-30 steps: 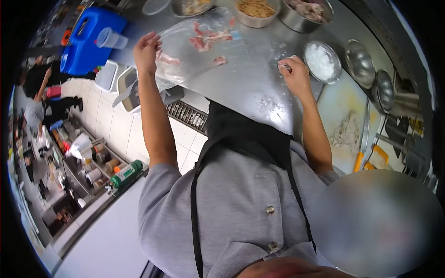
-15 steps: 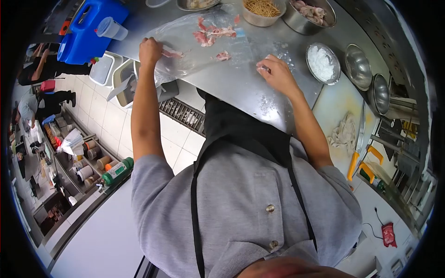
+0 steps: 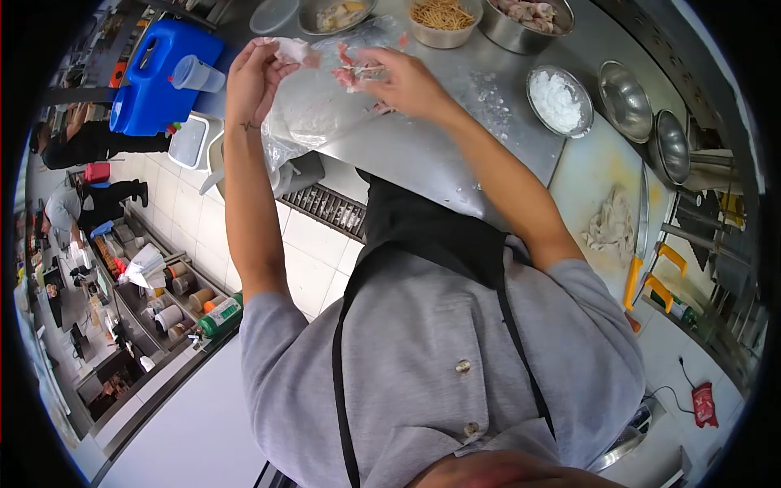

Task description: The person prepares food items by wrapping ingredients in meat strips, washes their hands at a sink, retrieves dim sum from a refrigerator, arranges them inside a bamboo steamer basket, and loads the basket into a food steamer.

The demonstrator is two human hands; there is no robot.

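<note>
At the upper left of the steel counter, my left hand (image 3: 257, 80) is closed on a pale, thin piece of raw meat (image 3: 293, 51), raised over a clear plastic sheet (image 3: 305, 110). My right hand (image 3: 403, 83) is to its right, fingers curled beside pink raw meat scraps (image 3: 346, 75). Something thin and pale shows at those fingertips, too small to name. Part of the scraps is hidden behind the right hand.
Along the back stand a bowl of thin brown sticks (image 3: 443, 18) and a pot of meat pieces (image 3: 533, 18). White powder fills a bowl (image 3: 560, 104) on the right, near a cutting board (image 3: 582, 175) with a cloth (image 3: 610, 221). A blue jug (image 3: 163, 77) stands left.
My left hand has lifted the meat piece off the plastic sheet. My right hand has moved left and away from me, from bare counter to the meat scraps.
</note>
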